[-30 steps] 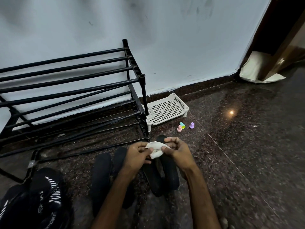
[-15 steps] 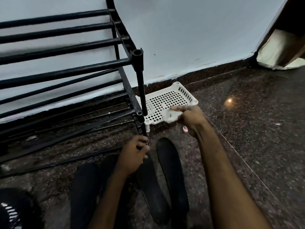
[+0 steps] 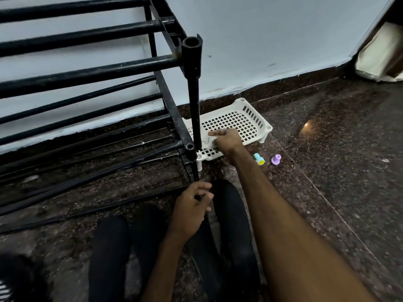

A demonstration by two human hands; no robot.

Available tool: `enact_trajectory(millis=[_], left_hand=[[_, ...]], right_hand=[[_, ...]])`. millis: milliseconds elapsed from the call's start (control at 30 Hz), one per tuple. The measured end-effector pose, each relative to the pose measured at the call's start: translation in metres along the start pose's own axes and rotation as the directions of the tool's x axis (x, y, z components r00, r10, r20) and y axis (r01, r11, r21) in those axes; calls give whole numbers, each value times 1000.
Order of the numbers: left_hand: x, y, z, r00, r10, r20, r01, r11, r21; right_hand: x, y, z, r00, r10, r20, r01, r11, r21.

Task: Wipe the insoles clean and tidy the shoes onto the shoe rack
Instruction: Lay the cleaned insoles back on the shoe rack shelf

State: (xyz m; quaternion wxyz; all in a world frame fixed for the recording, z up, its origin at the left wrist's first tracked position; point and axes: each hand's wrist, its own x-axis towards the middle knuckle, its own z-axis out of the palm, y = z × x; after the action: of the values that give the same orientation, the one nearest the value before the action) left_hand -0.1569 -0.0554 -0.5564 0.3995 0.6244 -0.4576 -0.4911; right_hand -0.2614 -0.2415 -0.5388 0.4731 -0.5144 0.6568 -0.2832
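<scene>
Several black insoles lie on the dark stone floor in front of me, among them one at the left [image 3: 109, 253] and one at the right [image 3: 236, 223]. My left hand [image 3: 192, 212] grips the tip of a middle insole [image 3: 206, 260], fingers curled round its edge. My right hand [image 3: 226, 140] reaches forward over a white perforated tray [image 3: 246, 120], with its fingers stretched out on a soiled white wipe [image 3: 206, 142] that lies on the tray. The black metal shoe rack [image 3: 87, 73] stands at the left against the wall, its shelves bare.
A black shoe with white stripes [image 3: 11, 282] shows at the bottom left corner. Two small pastel toys, one blue-yellow [image 3: 259, 159] and one purple [image 3: 276, 159], lie right of my forearm. A cream bag [image 3: 381, 55] leans in the far right corner.
My right hand carried the wipe away from the insole and forward, then set it down on the white tray. My left hand stayed at the insole. My head moved closer to the rack.
</scene>
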Motion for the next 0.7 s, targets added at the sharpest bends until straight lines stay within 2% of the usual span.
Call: enact_trajectory(millis=[267,333,433,700], left_hand=[[-3,-1,-8,1000,19,-7,-20,999,-27],[-2,-2,-11,1000,17,-10,-17,1000,4],[-2,-4,-15,1000,-1,-10,1,1000,23],[-8,1,-28,998,-19,-55,21,999,32]], right_hand=[[-6,-2,15,984,-178,-18,166,946,-280],[1,-1,21,977,-208,38,203,877,-436],[7,-2,24,974,-159,158,224,737,-637],[5,-8,21,979,-173,108,203,867,-455]])
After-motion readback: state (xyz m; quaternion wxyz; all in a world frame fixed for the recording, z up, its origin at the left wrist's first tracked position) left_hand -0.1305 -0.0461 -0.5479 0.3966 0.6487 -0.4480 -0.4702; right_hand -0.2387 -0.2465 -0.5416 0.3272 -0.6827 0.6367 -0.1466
